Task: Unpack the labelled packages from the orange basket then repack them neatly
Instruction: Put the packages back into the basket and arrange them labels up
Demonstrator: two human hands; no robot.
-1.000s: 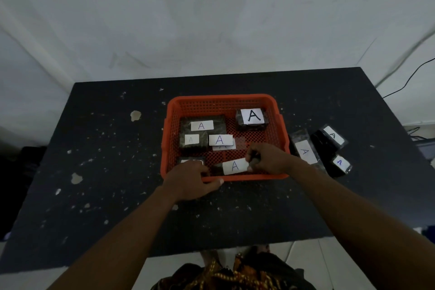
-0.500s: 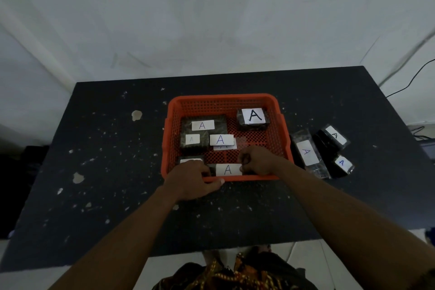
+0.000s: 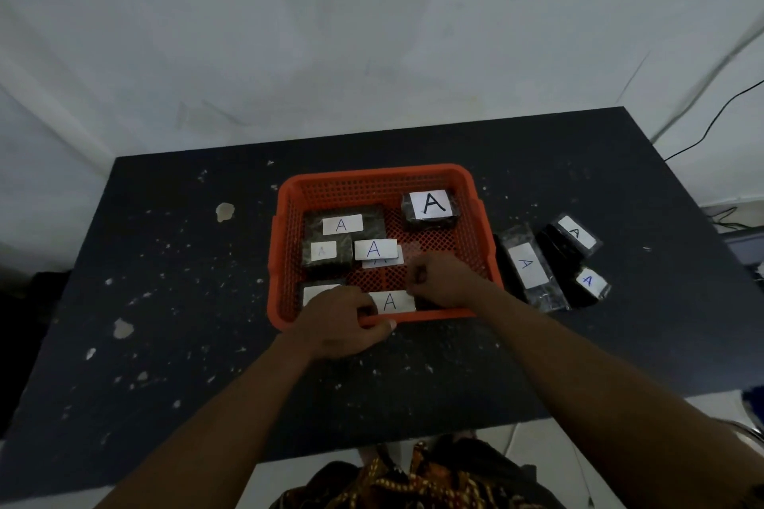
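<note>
My right grip (image 3: 440, 281) pinches a dark package (image 3: 392, 302), white label marked A, at the orange basket's (image 3: 376, 178) near wall; my left grip (image 3: 343, 320) clasps the near rim.

Speckled blk table (image 3: 173, 302), wall cable (image 3: 711, 128)

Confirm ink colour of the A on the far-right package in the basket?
Black, on the white label of the dark plastic-wrapped package; clearest in head view.
</note>
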